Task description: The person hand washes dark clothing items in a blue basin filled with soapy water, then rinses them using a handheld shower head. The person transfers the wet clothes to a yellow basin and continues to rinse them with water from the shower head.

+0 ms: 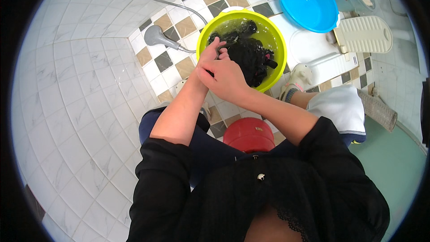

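Black wet cloth (pixel 251 58) lies in the yellow-green basin (pixel 274 36), just beyond both hands. The left hand (pixel 211 53) pinches a fold of it; the right hand (pixel 226 78) is closed around more. Hard rubbing could slop water over the rim onto the tiled floor (pixel 177 69), or tip the basin toward the shower head (pixel 156 36).

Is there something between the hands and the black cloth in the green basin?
Nothing visible does. The left hand and right hand are already on the wet black cloth at the near rim of the green basin, both closed on a fold of it.
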Action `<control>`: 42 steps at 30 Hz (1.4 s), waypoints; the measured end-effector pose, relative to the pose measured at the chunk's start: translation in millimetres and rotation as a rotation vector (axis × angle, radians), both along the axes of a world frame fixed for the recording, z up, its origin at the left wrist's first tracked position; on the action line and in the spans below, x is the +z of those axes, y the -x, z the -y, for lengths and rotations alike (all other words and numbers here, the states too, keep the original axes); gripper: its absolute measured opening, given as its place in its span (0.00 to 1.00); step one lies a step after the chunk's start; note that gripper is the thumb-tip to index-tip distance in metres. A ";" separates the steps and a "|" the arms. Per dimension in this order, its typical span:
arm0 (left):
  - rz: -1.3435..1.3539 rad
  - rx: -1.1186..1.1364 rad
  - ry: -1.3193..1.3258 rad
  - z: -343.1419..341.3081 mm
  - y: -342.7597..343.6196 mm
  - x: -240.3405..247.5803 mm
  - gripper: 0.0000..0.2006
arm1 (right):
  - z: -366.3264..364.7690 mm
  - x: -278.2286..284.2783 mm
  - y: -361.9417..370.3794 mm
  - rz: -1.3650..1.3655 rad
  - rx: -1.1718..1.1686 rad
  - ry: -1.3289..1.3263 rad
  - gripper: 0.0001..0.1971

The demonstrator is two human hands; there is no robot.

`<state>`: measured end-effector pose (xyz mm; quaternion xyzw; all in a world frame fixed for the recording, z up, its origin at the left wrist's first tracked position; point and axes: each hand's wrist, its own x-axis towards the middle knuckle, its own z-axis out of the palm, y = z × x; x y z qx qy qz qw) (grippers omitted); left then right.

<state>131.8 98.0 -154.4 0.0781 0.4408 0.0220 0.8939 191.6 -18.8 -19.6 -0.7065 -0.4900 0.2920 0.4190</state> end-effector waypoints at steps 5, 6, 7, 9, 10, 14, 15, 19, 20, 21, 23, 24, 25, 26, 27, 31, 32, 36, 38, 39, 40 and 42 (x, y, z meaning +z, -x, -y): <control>0.019 0.185 -0.131 37.4 -21.9 49.6 0.12 | -19.5 -58.1 -24.9 0.187 -0.288 0.110 0.16; -0.192 0.123 -0.047 38.8 -37.0 54.7 0.10 | -24.7 -68.2 -39.7 0.179 -0.347 0.154 0.17; -0.133 0.100 -0.184 44.8 -35.2 37.2 0.11 | -27.6 -78.9 -52.5 0.170 -0.403 0.196 0.18; -0.154 0.071 -0.128 51.7 -41.9 51.9 0.12 | -24.2 -78.3 -56.9 0.207 -0.356 0.173 0.17; -0.191 0.076 -0.125 47.2 -43.0 62.2 0.11 | -21.7 -67.9 -48.7 0.201 -0.354 0.145 0.17; -0.151 0.108 -0.357 33.5 -34.5 56.3 0.11 | -12.8 -63.4 -26.2 0.178 -0.345 0.031 0.17; -0.158 0.120 -0.447 37.3 -36.4 56.3 0.11 | -11.8 -74.0 -31.9 0.193 -0.351 0.053 0.17; -0.037 -0.079 -0.285 35.5 -54.3 83.6 0.10 | -16.2 -144.4 -106.4 -0.604 -0.381 0.157 0.22; -0.010 -0.096 -0.289 29.5 -51.9 89.5 0.10 | -19.3 -134.9 -100.5 -0.844 -0.330 0.160 0.22; 0.018 -0.110 -0.289 25.1 -45.8 91.2 0.11 | -21.3 -111.5 -93.7 -1.081 -0.276 0.169 0.23; 0.090 -0.165 -0.239 12.6 -40.5 87.2 0.12 | -16.4 -80.8 -89.1 -1.394 -0.196 0.203 0.25; 0.099 -0.173 -0.229 9.1 -39.7 86.9 0.12 | -14.1 -72.5 -89.8 -1.473 -0.163 0.232 0.25; 0.107 -0.179 -0.218 7.1 -38.9 86.3 0.12 | -12.5 -69.3 -91.2 -1.550 -0.128 0.261 0.26; 0.168 -0.194 -0.240 8.3 -41.5 86.9 0.12 | -7.6 -73.3 -99.7 -1.595 -0.039 0.214 0.23; 0.147 -0.209 -0.246 9.3 -40.5 85.0 0.13 | -3.4 -83.0 -106.1 -1.503 0.033 0.195 0.21; 0.083 -0.257 -0.307 6.5 -34.9 78.0 0.13 | 2.0 -98.3 -122.6 -1.261 0.117 0.219 0.12; 0.053 -0.249 -0.311 6.0 -33.9 80.4 0.13 | 1.6 -102.7 -123.2 -1.224 0.096 0.250 0.11; -0.077 -0.274 -0.443 -8.3 -28.1 72.9 0.18 | -4.4 -132.7 -129.2 -1.080 -0.031 0.239 0.12; -0.199 -0.255 -0.559 -12.3 -23.2 70.1 0.20 | -5.9 -159.7 -133.5 -0.922 -0.224 0.209 0.13; -0.256 -0.248 -0.617 -13.3 -22.8 70.4 0.21 | -4.9 -179.2 -139.4 -0.837 -0.323 0.192 0.13; -0.220 -0.258 -0.604 -13.4 -25.4 71.1 0.21 | -0.2 -209.2 -153.7 -0.621 -0.391 0.232 0.15; -0.161 -0.253 -0.580 -12.8 -20.6 66.1 0.22 | 19.9 -253.8 -152.0 -0.062 -0.425 0.274 0.17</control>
